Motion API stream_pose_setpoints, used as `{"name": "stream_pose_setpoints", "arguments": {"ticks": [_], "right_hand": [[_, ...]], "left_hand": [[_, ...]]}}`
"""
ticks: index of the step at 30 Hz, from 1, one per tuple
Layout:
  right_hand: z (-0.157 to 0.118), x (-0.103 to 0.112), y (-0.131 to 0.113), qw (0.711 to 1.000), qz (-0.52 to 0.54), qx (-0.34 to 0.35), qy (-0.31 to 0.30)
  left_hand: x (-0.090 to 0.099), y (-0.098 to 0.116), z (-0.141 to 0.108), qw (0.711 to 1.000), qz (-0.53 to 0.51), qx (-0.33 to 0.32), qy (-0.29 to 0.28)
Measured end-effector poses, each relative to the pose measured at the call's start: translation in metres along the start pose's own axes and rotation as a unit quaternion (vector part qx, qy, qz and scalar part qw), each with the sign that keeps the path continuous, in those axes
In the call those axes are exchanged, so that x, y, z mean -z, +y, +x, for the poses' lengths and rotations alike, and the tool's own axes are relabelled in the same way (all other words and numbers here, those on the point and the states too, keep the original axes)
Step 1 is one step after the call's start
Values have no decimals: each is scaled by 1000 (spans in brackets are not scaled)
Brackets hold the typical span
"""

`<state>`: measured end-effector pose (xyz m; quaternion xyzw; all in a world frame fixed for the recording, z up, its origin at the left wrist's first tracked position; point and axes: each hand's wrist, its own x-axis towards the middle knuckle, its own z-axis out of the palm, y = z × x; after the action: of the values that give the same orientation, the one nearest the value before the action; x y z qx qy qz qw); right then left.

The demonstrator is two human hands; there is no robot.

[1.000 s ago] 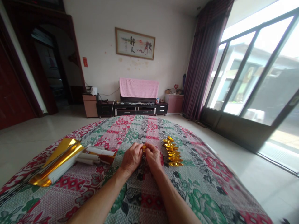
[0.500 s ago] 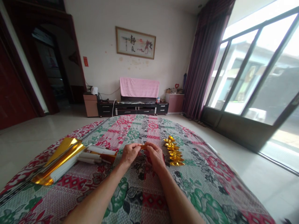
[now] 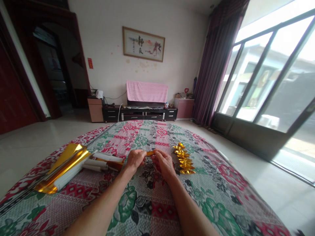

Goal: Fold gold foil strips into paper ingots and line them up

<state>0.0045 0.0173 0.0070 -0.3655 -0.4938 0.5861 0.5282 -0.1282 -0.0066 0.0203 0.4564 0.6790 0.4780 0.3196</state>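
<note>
Between my hands, above the middle of the flowered cloth, is a small strip of folded gold foil paper (image 3: 150, 153). My left hand (image 3: 136, 158) pinches its left end, fingers closed. On the other end my right hand (image 3: 163, 161) is closed too, thumb and fingertips pressed together. Much of the strip is covered by my fingers. Just right of my right hand stands a row of several folded gold foil pieces (image 3: 186, 161), pointed at both ends. To the left lie gold foil sheets (image 3: 75, 164), partly curled, with their white backs showing.
White-backed rolled papers (image 3: 94, 165) lie beside the sheets, left of my left hand. A patterned cloth (image 3: 137, 209) covers the round table. Beyond it stand a low black cabinet (image 3: 142, 115) and a screen under a pink towel (image 3: 147, 91). Glass doors (image 3: 261, 82) are at right.
Both hands have shifted slightly, and a little more of the gold strip shows between them. My left fingers have curled in more. The foil pieces on the table stay as they were.
</note>
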Motion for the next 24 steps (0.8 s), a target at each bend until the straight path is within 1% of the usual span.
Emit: {"name": "stream_pose_setpoints", "arguments": {"ticks": [5,10,16,19,24], "right_hand": [[-1,0,0,1000,12,3,-6],[-1,1,1,1000,23,14,3],[1,2,3,1000,18,7,4],[1,2,3,1000,25,6,3],[1,1,2,1000,22,1,9]], "left_hand": [[-1,-1,1,1000,-4,-11,13],[-2,0,1,999,-38,-1,-1],[-5,0,0,997,-55,-60,6],[-6,-3,2,995,-40,-93,4],[-7,-7,5,992,0,-130,5]]}}
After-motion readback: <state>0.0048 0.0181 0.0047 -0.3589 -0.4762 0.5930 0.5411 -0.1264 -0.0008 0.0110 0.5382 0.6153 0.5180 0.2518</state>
